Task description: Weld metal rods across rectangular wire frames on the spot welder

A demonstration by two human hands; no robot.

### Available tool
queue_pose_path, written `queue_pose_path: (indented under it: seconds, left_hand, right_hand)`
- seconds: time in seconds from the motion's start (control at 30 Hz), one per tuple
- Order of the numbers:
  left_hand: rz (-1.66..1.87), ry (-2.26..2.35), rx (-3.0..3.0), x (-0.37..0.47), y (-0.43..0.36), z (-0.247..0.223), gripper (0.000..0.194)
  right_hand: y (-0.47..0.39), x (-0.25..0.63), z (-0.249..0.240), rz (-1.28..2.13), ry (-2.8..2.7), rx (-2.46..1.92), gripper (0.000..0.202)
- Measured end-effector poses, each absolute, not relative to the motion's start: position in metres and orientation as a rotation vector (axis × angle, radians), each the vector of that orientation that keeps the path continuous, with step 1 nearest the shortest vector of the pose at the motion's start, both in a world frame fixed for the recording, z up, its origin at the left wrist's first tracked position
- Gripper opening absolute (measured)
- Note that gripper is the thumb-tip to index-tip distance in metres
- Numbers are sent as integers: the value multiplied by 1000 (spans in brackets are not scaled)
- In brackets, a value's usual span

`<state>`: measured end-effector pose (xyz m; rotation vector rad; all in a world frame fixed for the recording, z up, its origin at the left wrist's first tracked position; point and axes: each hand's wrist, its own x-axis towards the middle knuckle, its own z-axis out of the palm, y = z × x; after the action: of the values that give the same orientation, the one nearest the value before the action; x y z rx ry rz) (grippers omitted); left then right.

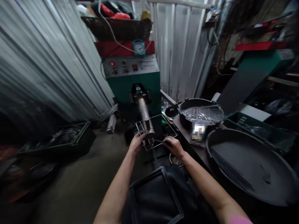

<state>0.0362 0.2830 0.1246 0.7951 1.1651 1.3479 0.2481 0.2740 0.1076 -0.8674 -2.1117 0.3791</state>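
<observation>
A rectangular wire frame (168, 125) is held around the metal arm (145, 115) of a green machine (153, 88). My left hand (137, 143) is closed on the frame's left side, beside the arm's tip. My right hand (173, 146) is closed at the frame's near right side, fingers pinched by a thin metal rod (158, 141) that points toward the arm's tip. Whether the rod touches the tip is too blurred to tell. Below my hands, several dark rectangular frames (171, 194) lie stacked on my lap.
To the right stand a big dark tray (263, 155) with thin rods and a smaller round tray (183, 116) holding metal pieces. A small bowl (175, 160) sits under my right hand. At left is a bin (80, 137) of metal parts. Corrugated metal walls (179, 53) rise behind.
</observation>
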Motion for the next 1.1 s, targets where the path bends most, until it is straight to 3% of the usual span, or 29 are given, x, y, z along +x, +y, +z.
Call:
queue_pose_path:
  seconds: [0.8, 1.1]
  left_hand:
    - [1406, 1144, 677, 30, 310, 105, 36]
    - [1454, 1110, 647, 38, 309, 114, 36]
  right_hand:
    - [297, 243, 117, 321, -2179, -909, 4]
    - [232, 270, 94, 628, -1591, -1198, 31]
